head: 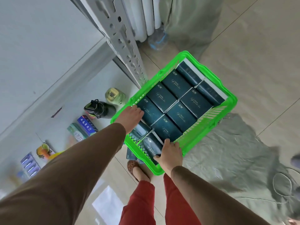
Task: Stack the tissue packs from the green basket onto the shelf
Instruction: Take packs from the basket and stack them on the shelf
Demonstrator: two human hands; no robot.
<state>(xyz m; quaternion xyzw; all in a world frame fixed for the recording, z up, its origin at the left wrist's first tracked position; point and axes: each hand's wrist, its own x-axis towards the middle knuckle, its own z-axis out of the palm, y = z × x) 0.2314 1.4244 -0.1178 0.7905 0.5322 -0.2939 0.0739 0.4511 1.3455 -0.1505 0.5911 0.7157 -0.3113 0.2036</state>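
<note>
Reaching into the green basket (209,73), your left hand (131,116) lies flat, fingers straight, on a tissue pack (150,111) at the basket's shelf-side edge; no grip yet. Right hand (171,154) pinches the near-corner pack (150,146) w/ curled fingers. Risk: packs look tightly wedged, so a one-handed pull could tilt neighbours or tip the basket toward the shelf (48,103)

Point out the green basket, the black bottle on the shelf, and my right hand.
green basket (230,95): head view, far right rim corner.
black bottle (103,110): head view, middle of its body.
right hand (171,155): head view, back of the hand.
</note>
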